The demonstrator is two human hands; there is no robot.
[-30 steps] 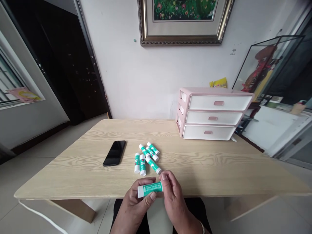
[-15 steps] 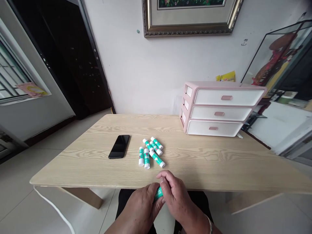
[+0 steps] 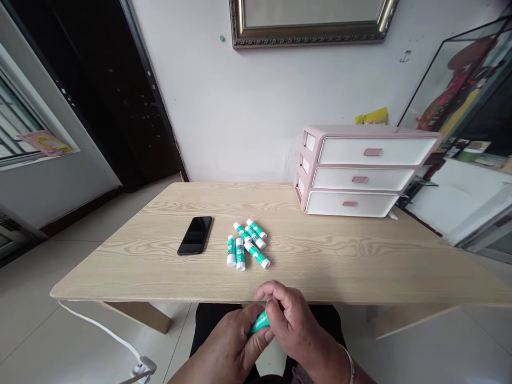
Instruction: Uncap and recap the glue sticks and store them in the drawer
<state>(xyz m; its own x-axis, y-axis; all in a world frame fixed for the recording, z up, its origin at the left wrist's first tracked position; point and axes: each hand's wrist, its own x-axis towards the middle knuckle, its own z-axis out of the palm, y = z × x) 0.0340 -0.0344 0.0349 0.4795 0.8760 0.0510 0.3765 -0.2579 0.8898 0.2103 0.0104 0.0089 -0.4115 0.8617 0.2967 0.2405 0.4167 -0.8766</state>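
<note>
Just off the table's front edge, above my lap, both hands hold one green glue stick. My left hand is wrapped round its body. My right hand has its fingers closed at the other end, which they hide. Beyond my hands, several more green-and-white glue sticks lie in a loose group on the table; a single glue stick at the front right of the group slants towards me, and another glue stick lies to its left.
A black phone lies left of the glue sticks on the wooden table. The pink-and-white drawer unit stands at the back right, with a yellow packet at its top. Below the left side, a white cable runs to a power strip.
The camera has tilted slightly downward, so the power strip now shows. Both hands stay together on the glue stick, and the group on the table keeps its layout.
</note>
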